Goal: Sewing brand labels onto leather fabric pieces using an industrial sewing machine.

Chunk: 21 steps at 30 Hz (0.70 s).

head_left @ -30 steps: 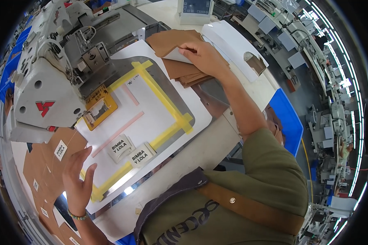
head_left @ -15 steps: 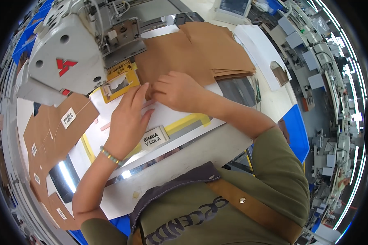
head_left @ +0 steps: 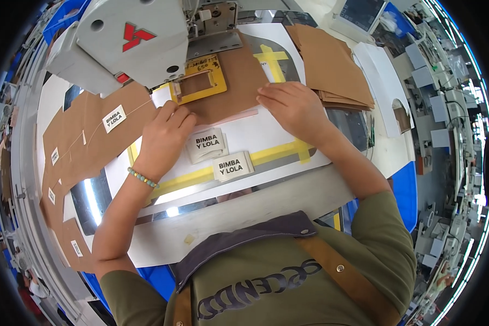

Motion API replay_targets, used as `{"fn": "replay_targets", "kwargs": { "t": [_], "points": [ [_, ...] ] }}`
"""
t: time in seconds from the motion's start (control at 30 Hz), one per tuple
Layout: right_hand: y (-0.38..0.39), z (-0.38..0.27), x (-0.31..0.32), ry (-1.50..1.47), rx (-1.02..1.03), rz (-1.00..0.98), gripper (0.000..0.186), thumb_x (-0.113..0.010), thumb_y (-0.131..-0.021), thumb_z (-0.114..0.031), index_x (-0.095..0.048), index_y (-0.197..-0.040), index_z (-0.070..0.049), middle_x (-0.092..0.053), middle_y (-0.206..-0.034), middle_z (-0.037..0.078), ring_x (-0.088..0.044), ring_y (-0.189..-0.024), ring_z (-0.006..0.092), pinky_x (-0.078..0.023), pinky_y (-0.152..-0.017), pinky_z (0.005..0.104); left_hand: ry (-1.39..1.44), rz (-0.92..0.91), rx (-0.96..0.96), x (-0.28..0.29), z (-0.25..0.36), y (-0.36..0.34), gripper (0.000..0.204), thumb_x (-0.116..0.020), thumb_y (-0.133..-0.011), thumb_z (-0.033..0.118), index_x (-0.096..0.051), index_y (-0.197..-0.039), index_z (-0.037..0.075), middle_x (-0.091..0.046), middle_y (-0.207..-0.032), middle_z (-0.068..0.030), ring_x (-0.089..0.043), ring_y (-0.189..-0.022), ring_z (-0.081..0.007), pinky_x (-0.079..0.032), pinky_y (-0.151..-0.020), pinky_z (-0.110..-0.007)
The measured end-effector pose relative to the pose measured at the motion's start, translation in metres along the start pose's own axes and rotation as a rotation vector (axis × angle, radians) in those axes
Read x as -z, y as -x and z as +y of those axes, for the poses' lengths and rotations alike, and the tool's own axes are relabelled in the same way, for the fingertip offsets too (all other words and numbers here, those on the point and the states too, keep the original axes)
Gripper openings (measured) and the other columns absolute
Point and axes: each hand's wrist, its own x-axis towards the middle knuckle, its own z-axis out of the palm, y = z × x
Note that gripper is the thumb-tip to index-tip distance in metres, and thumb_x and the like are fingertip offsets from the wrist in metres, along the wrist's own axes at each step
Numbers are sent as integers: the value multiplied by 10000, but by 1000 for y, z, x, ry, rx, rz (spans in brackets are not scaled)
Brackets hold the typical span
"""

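Note:
A flat brown panel [head_left: 238, 73] lies on the white sheet, its upper part passing under the yellow frame [head_left: 214, 81] of the sewing machine. At the panel's near left corner, my left hand [head_left: 165, 133] is closed with its fingertips on the edge. The fingers of my right hand [head_left: 299, 111] are pressed together at the near right corner. Both thumbs are mostly hidden. Nearer to me lie two small stacks of white printed labels: one stack [head_left: 205, 144] beside my left hand, the other stack [head_left: 233, 166] on yellow tape.
The white sewing machine head [head_left: 130, 41] stands at the far left. Brown panels with labels attached [head_left: 92, 130] hang in a chain to the left. A pile of brown panels [head_left: 337, 65] lies at right, beside a white template [head_left: 383, 89]. A blue bin [head_left: 405, 195] sits below the table's right edge.
My hands have moved apart, the right one away from the pile. A single brown panel now lies under the yellow frame. Both label stacks have come into view.

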Motion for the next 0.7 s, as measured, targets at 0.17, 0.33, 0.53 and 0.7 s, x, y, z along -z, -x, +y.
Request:
{"fn": "replay_targets", "kwargs": {
  "t": [0.17,0.33,0.53,0.7],
  "points": [
    [-10,-9,4,-148,-33,-207,474,-667,-1051,-383,-681,-1409,-74,-607,-1554,94,-454,-1526,293,-363,-1247,514,-38,-24,143,7,-15,40,340,-703,-819,48,-739,-1157,42,-731,-1218,-91,-644,-1219,-301,-581,-968,-423],
    [-4,-10,3,-179,-64,-382,627,-574,-1104,-475,-536,-1598,-91,-429,-1724,88,-289,-1637,296,-190,-1347,576,55,-25,515,24,-25,65,664,-668,-1009,169,-464,-1634,74,-439,-1703,-156,-378,-1589,-366,-314,-1303,-493],
    [-5,-11,4,-167,-55,-376,619,-582,-1103,-456,-529,-1599,-90,-416,-1731,90,-288,-1637,300,-199,-1343,579,-183,-217,631,14,-126,135,688,-533,-1109,507,-393,-1710,203,-332,-1792,-52,-243,-1671,-302,-162,-1354,-495],
    [-6,-13,-1,-145,-51,-364,615,-588,-1097,-462,-549,-1581,-84,-423,-1726,93,-298,-1633,297,-210,-1336,588,-134,-223,629,28,-166,161,720,-529,-1085,580,-401,-1707,240,-335,-1794,12,-239,-1675,-252,-141,-1370,-479]
  ]
}}
